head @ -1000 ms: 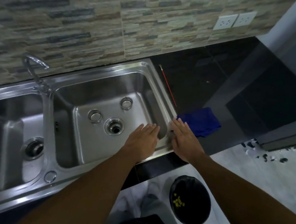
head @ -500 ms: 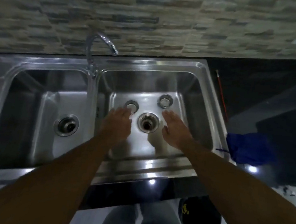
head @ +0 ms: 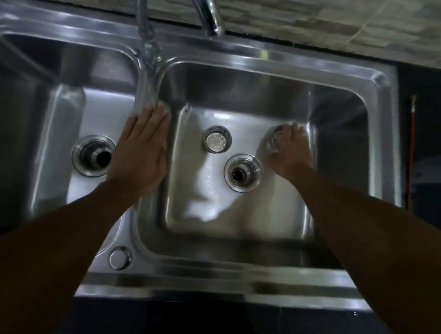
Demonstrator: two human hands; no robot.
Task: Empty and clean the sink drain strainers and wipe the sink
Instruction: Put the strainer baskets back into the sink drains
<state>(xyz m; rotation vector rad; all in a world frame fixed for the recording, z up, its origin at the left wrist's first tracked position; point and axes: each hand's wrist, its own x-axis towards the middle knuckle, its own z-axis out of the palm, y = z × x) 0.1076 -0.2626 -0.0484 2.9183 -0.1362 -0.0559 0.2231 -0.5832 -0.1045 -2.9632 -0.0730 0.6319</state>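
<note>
A steel double sink (head: 230, 281) fills the view. In the right basin a round strainer (head: 217, 139) lies loose on the floor beside the open drain hole (head: 243, 173). My right hand (head: 289, 153) reaches into the far right of that basin, its fingers closed around a second strainer (head: 275, 141), which is partly hidden. My left hand (head: 141, 149) lies flat, fingers together, on the divider between the basins. The left basin's drain (head: 92, 155) is open, partly covered by my left hand.
The curved faucet (head: 200, 3) arches over the divider at the back. A round cap (head: 119, 258) sits on the front rim. A thin red stick (head: 411, 147) lies on the dark counter right of the sink. Stone-look tiles back the sink.
The view moved closer over the sink. My right hand went right and forward onto the far-right strainer. My left hand shifted left from the basin floor onto the divider.
</note>
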